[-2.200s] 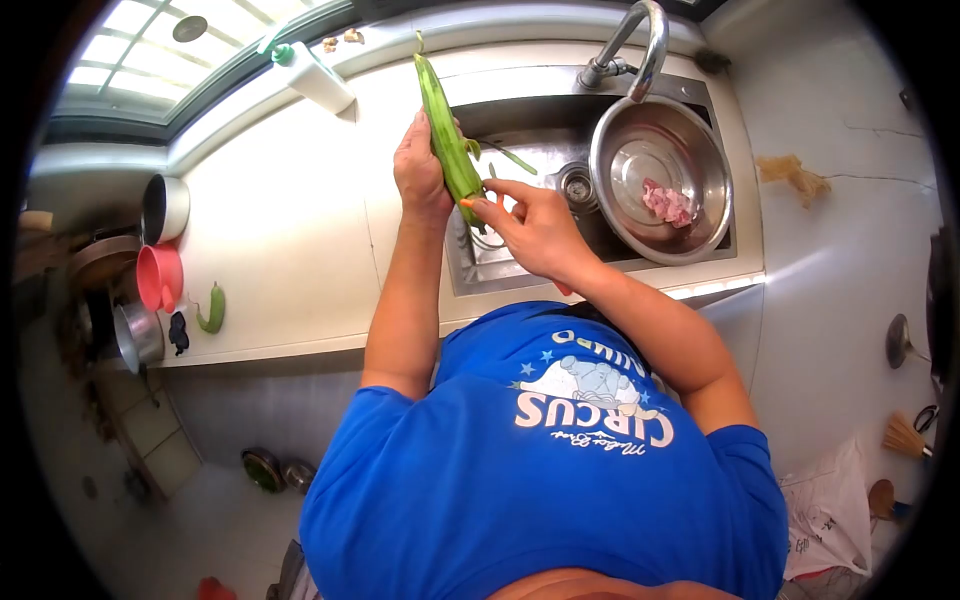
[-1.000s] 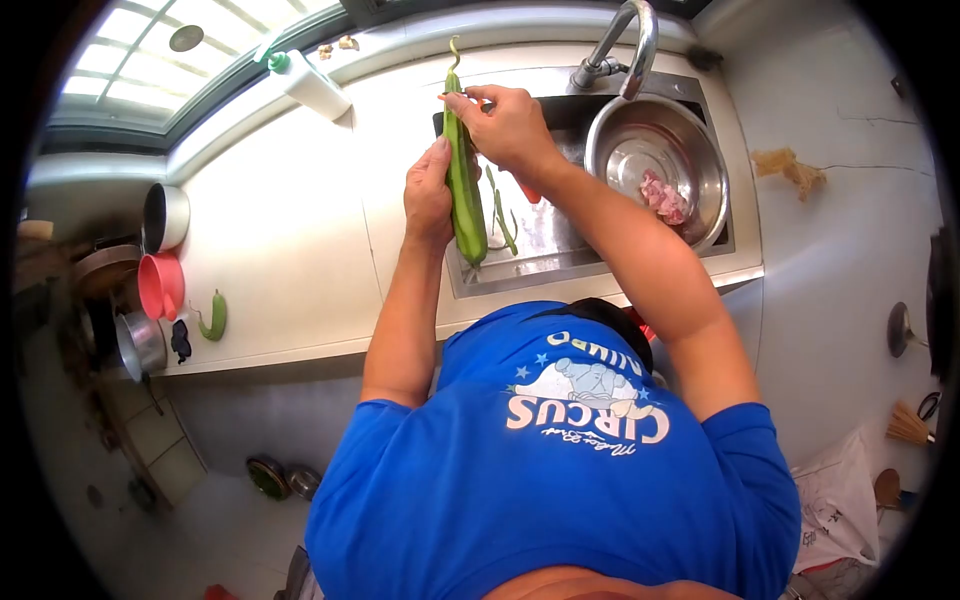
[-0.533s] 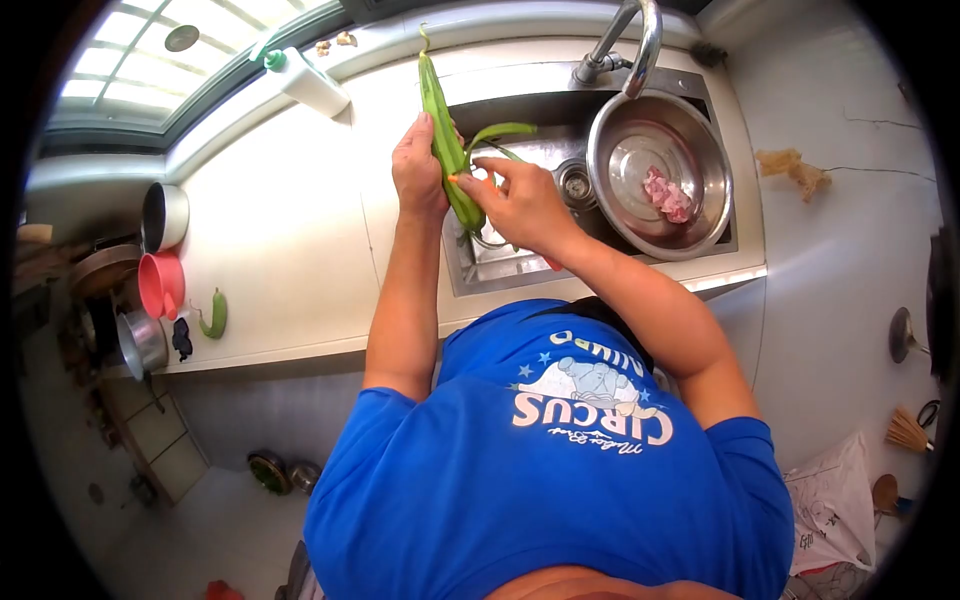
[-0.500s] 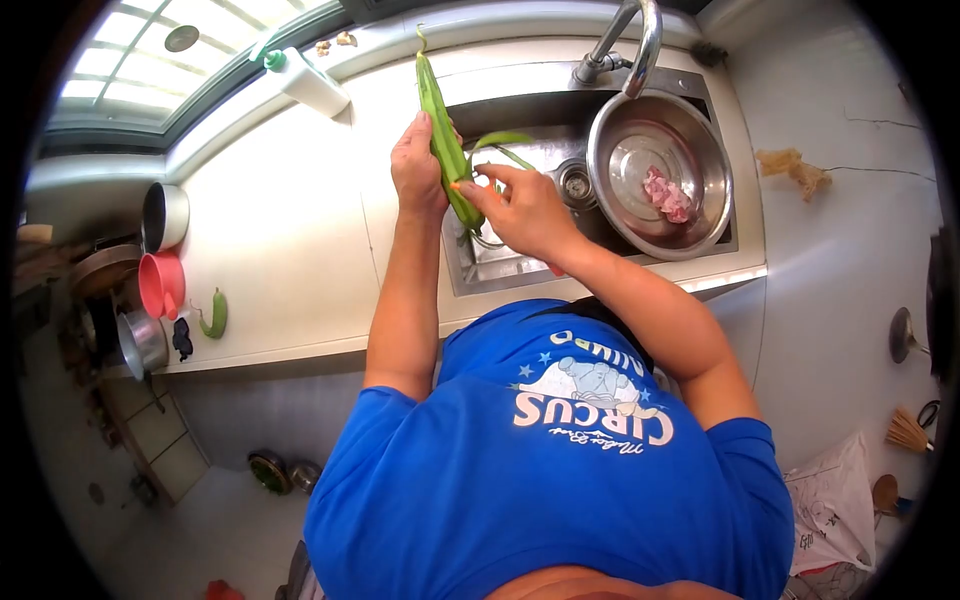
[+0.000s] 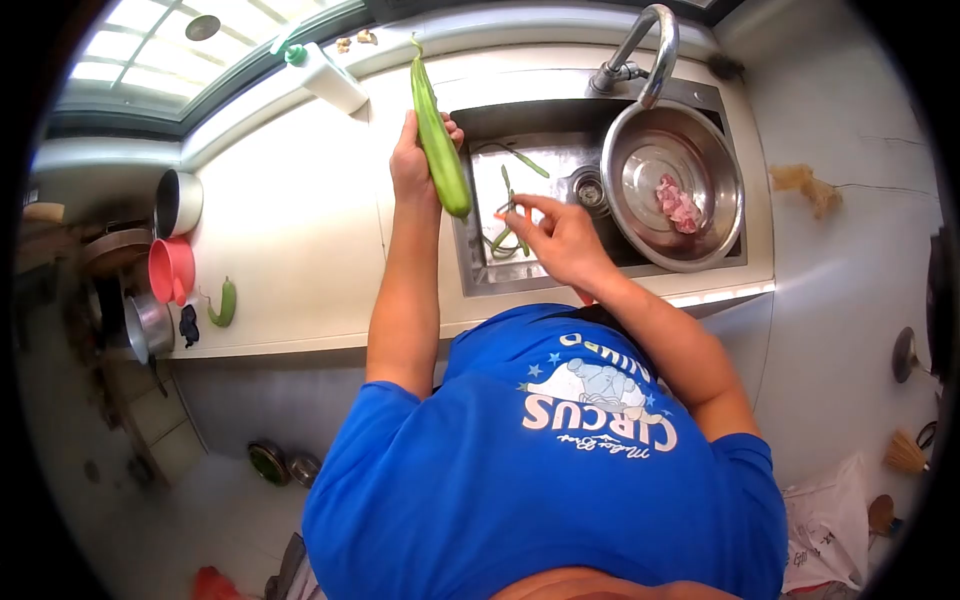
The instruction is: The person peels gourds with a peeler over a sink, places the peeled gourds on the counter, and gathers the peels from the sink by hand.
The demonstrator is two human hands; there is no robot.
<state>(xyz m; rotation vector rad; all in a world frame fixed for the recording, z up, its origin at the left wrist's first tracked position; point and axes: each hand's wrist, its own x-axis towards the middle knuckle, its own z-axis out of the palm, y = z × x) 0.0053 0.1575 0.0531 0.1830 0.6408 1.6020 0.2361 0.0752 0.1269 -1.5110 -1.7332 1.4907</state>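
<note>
A long green gourd stands tilted in my left hand, its thin stem at the top and its thick end down over the sink's left edge. My right hand is over the sink, apart from the gourd, with its fingers closed on an orange-red tool, probably a peeler, mostly hidden by the hand. Green peel strips lie in the sink below and beside my right fingers. At the sink's right side a steel bowl holds pink raw meat.
The faucet arches over the bowl. A white pump bottle stands by the window. On the counter's left are a smaller green gourd, a red container and pots. A white bag is at lower right.
My right hand has moved down and away from the gourd, holding the tool. The long strip at the gourd's side is no longer there. The view has shifted slightly.
</note>
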